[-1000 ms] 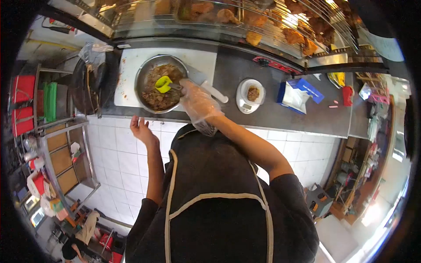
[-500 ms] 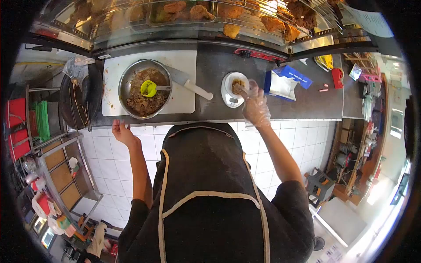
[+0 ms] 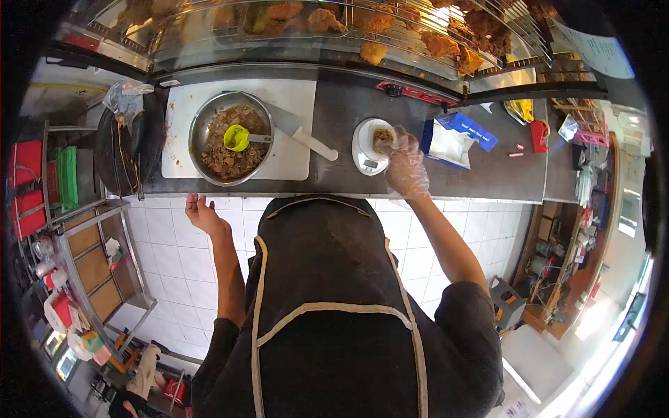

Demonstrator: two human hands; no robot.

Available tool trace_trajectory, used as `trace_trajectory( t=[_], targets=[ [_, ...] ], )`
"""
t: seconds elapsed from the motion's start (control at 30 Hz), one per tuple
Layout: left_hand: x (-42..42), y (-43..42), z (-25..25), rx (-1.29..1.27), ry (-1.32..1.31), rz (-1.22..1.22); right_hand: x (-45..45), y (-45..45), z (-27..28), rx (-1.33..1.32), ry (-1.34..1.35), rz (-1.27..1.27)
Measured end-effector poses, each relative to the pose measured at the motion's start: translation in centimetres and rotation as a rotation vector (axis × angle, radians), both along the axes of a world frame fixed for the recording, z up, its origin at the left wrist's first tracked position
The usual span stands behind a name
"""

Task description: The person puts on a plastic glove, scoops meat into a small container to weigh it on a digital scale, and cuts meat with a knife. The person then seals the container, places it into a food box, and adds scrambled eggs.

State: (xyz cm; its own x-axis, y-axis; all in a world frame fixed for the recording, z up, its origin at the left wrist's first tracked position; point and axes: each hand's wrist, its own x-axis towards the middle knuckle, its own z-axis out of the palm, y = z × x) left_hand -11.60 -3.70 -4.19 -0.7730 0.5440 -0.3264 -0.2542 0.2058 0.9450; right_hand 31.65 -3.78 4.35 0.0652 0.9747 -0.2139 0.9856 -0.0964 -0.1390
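Note:
A clear plastic glove covers my right hand (image 3: 407, 166), whose closed fingers meet the rim of a small cup of minced food (image 3: 382, 141) at the white digital scale (image 3: 370, 164). Whether the cup still rests on the scale cannot be told. My left hand (image 3: 206, 214) is bare, held off the counter's front edge with its fingers apart and nothing in it. Above it, a steel bowl (image 3: 197, 161) of chopped brown food stands on the white cutting board (image 3: 293, 164). A yellow-green measuring cup (image 3: 236, 138) lies in that food, its handle pointing right.
Right of the bowl lies a white-handled knife (image 3: 316, 144). A blue and white box (image 3: 449, 143) sits right of the scale. Behind the dark counter (image 3: 348, 90) is a glass case with fried pieces on racks (image 3: 373, 52). A black bag (image 3: 125, 153) hangs at the left.
My right hand has gone from the measuring cup in the bowl across to the small cup at the scale. The measuring cup now lies let go in the food. The view has shifted.

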Motion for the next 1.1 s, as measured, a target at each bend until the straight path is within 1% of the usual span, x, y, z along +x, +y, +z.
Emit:
trace_trajectory(
  t=[0.17, 0.33, 0.4, 0.5, 0.63, 0.7, 0.73, 0.8, 0.83, 0.87, 0.93, 0.97, 1.0, 1.07, 1.1],
  targets=[
    [0.0, 0.1, -0.2, -0.012, 0.012, 0.03, 1.5, -0.3, -2.1, 0.034, -0.003, -0.036],
    [0.1, 0.1, -0.1, 0.016, 0.0, 0.022, 1.7, 0.5, -2.3, 0.017, 0.06, -0.103],
    [0.2, 0.3, 0.1, 0.0, 0.004, 0.016, 1.5, 0.3, -3.2, -0.061, -0.117, -0.103],
    [0.4, 0.3, 0.1, -0.001, 0.007, 0.021, 1.7, 0.1, -3.1, 0.02, -0.066, -0.093],
    [0.4, 0.4, 0.2, -0.001, -0.004, 0.02, 1.9, -0.3, -3.1, 0.0, -0.048, -0.125],
    [0.7, 0.8, 0.4, 0.002, 0.0, 0.02, 1.8, 0.0, -2.4, 0.039, 0.028, -0.156],
    [0.6, 0.7, 0.5, -0.01, 0.004, 0.021, 1.8, 0.3, -2.6, 0.043, 0.035, -0.151],
    [0.6, 0.6, 0.4, -0.001, 0.004, -0.01, 2.1, -0.6, -3.5, 0.137, 0.099, -0.161],
    [0.8, 1.0, 0.5, 0.01, 0.002, -0.006, 2.8, -0.5, -4.1, 0.285, 0.082, -0.044],
    [1.0, 1.0, 0.6, 0.016, 0.001, 0.005, 3.5, -0.7, -4.4, 0.285, 0.085, -0.042],
    [0.9, 0.9, 0.3, 0.022, -0.01, -0.002, 3.6, -0.5, -3.0, 0.563, 0.271, -0.195],
    [0.7, 0.9, 0.2, 0.029, -0.022, -0.013, 3.9, -0.7, -2.8, 0.576, 0.228, -0.142],
    [0.9, 0.7, 0.1, 0.037, -0.065, -0.021, 3.8, -1.3, -2.7, 0.571, 0.244, -0.143],
    [1.1, 0.4, -0.5, -0.011, -0.191, -0.103, 3.1, -1.2, -2.3, 0.447, 0.283, -0.254],
    [1.2, 0.0, -1.0, 0.0, -0.227, -0.148, 2.4, -0.9, -0.9, 0.453, 0.397, -0.245]
  ],
)
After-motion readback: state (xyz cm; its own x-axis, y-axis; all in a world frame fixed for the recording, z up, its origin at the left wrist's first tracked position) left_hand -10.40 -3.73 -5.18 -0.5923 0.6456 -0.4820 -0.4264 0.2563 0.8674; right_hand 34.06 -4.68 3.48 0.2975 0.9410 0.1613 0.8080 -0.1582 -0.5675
